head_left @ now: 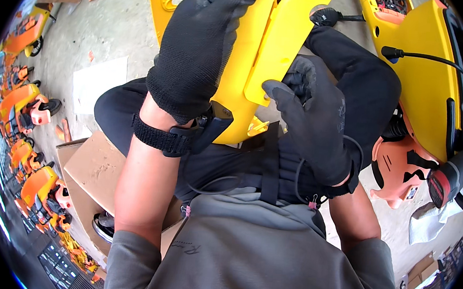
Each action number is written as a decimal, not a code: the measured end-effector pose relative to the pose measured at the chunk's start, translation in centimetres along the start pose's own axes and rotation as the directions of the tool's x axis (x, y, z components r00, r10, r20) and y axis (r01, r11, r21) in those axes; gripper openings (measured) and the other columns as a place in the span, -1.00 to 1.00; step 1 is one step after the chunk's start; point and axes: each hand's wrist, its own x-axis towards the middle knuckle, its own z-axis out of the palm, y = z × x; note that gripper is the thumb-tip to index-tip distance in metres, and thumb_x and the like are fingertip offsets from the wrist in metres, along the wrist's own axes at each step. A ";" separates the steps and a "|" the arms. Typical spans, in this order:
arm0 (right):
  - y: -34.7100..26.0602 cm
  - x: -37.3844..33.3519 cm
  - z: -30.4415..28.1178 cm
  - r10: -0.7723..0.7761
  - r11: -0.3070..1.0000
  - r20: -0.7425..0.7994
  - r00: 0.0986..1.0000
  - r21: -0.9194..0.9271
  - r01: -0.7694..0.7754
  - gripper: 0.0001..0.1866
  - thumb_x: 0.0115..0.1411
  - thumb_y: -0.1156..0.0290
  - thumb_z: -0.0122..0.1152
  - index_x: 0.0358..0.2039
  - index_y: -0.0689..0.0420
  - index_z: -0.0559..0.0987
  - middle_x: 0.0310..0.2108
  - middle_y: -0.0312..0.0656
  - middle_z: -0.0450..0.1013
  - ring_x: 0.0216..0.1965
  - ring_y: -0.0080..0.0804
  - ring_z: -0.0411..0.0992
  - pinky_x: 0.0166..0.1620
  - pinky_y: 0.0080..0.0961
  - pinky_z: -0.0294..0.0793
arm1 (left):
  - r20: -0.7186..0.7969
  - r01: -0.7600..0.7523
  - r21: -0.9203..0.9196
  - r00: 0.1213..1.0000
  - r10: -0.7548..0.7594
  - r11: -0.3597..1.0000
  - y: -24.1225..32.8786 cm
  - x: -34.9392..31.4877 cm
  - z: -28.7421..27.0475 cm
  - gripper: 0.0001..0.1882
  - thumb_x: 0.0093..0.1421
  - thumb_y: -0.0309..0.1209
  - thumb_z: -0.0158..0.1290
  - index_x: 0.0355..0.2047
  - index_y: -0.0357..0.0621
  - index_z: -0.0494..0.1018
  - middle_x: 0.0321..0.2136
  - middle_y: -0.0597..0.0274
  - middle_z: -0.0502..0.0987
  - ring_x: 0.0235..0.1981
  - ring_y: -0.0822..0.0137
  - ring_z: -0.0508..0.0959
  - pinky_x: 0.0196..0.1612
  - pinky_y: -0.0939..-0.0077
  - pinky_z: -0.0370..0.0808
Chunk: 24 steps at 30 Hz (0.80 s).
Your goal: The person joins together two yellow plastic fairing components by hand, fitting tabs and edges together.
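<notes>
A long yellow plastic panel (234,98) lies across my lap, with a narrower yellow cover piece (285,36) along its right side. My left hand (198,48), in a black glove, is closed over the panel's left edge; its fingertips are hidden near the top of the view. At the lower corner of the cover piece is my right hand (315,105), also black-gloved. Its thumb presses on the corner and the other fingers are curled behind, partly out of sight.
Right of my knee stands a yellow and orange scooter body (421,78) with a loose black cable (432,56). An open cardboard box (94,171) sits by my left elbow. A white sheet (99,84) lies on the concrete floor. Several orange and yellow scooters (20,101) line the far left.
</notes>
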 end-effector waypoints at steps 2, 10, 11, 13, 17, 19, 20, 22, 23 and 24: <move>-0.4 0.0 0.0 0.021 1.000 -0.010 1.000 -0.008 -0.021 -0.73 0.21 0.46 0.31 -0.14 0.29 0.47 -0.43 -0.11 0.59 -0.50 -0.49 0.55 -0.40 -0.54 0.50 | -0.022 0.016 0.031 1.000 -0.015 0.999 0.1 -0.2 0.0 -0.55 0.42 -0.14 -0.04 0.01 -0.35 0.46 -0.15 0.10 0.63 -0.22 0.32 0.64 -0.11 0.56 0.57; 0.0 -0.2 0.2 0.039 0.999 -0.043 0.998 -0.036 -0.041 -0.71 0.21 0.47 0.31 -0.12 0.29 0.45 -0.42 -0.11 0.58 -0.51 -0.49 0.54 -0.41 -0.53 0.50 | 0.001 0.013 0.105 1.000 -0.013 0.994 -0.1 -0.3 -0.1 -0.56 0.41 -0.15 -0.02 0.04 -0.32 0.46 -0.13 0.12 0.63 -0.20 0.33 0.63 -0.08 0.58 0.55; 0.0 -0.3 0.3 0.045 0.999 -0.042 0.998 -0.021 -0.046 -0.70 0.21 0.47 0.31 -0.11 0.29 0.45 -0.43 -0.11 0.58 -0.52 -0.48 0.53 -0.41 -0.53 0.49 | 0.118 -0.331 0.508 0.941 0.317 0.795 -0.6 0.1 -1.5 -0.63 0.34 -0.32 0.00 0.07 -0.27 0.46 -0.15 0.08 0.62 -0.21 0.27 0.62 -0.10 0.52 0.55; -0.2 -0.5 0.9 0.058 0.998 -0.049 0.997 -0.015 -0.059 -0.67 0.21 0.46 0.32 -0.10 0.28 0.42 -0.46 -0.14 0.54 -0.53 -0.47 0.51 -0.41 -0.52 0.47 | 0.624 -0.614 0.754 0.559 0.546 -0.232 -1.6 1.0 -5.6 -0.53 0.19 -0.67 0.04 0.13 -0.18 0.45 -0.17 0.00 0.60 -0.22 0.14 0.61 -0.14 0.41 0.56; 0.7 -0.7 0.7 0.047 0.998 -0.083 0.995 0.043 -0.043 -0.62 0.20 0.46 0.32 -0.07 0.27 0.37 -0.50 -0.18 0.48 -0.54 -0.47 0.47 -0.41 -0.51 0.44 | 0.621 -0.663 0.730 0.539 0.569 -0.168 -1.5 0.3 -4.8 -0.50 0.15 -0.70 0.01 0.13 -0.20 0.44 -0.23 0.01 0.57 -0.30 0.15 0.58 -0.22 0.41 0.54; 0.8 -0.5 0.7 0.034 0.998 -0.088 0.996 0.061 -0.029 -0.63 0.20 0.47 0.32 -0.07 0.27 0.37 -0.49 -0.18 0.48 -0.53 -0.49 0.46 -0.41 -0.52 0.44 | 0.605 -0.629 0.756 0.570 0.556 -0.178 -1.3 0.0 -4.5 -0.52 0.18 -0.68 0.02 0.13 -0.21 0.44 -0.24 0.04 0.57 -0.31 0.17 0.56 -0.23 0.44 0.53; 0.8 -0.5 0.7 0.031 0.997 -0.086 0.996 0.074 -0.024 -0.63 0.19 0.48 0.32 -0.08 0.27 0.37 -0.49 -0.18 0.48 -0.53 -0.51 0.46 -0.40 -0.52 0.43 | 0.596 -0.627 0.762 0.583 0.552 -0.159 -1.3 -0.2 -4.5 -0.55 0.19 -0.66 0.03 0.12 -0.22 0.45 -0.25 0.05 0.57 -0.32 0.19 0.56 -0.24 0.45 0.53; 0.5 -0.4 0.5 0.072 0.994 -0.045 0.996 0.083 -0.068 -0.64 0.19 0.49 0.32 -0.09 0.27 0.37 -0.50 -0.19 0.48 -0.53 -0.52 0.45 -0.41 -0.52 0.43 | 0.588 -0.629 0.765 0.594 0.549 -0.140 -1.2 -0.3 -4.4 -0.61 0.23 -0.60 0.05 0.10 -0.24 0.45 -0.27 0.08 0.57 -0.34 0.23 0.56 -0.25 0.47 0.52; 0.3 -0.3 0.4 0.092 0.992 -0.024 0.995 0.087 -0.090 -0.65 0.19 0.50 0.32 -0.10 0.27 0.37 -0.50 -0.19 0.48 -0.54 -0.53 0.45 -0.42 -0.52 0.43 | 0.590 -0.631 0.763 0.593 0.548 -0.140 -1.2 -0.3 -4.4 -0.64 0.26 -0.56 0.06 0.08 -0.26 0.46 -0.28 0.09 0.58 -0.35 0.26 0.56 -0.25 0.48 0.52; 0.1 -0.3 0.3 0.107 0.989 -0.015 0.994 0.102 -0.105 -0.66 0.19 0.50 0.32 -0.10 0.27 0.37 -0.50 -0.19 0.48 -0.54 -0.54 0.45 -0.42 -0.53 0.43 | 0.501 -0.629 0.775 0.673 0.544 0.065 -1.2 -0.5 -4.2 -0.66 0.27 -0.51 0.07 0.06 -0.28 0.47 -0.30 0.12 0.59 -0.36 0.30 0.55 -0.26 0.49 0.52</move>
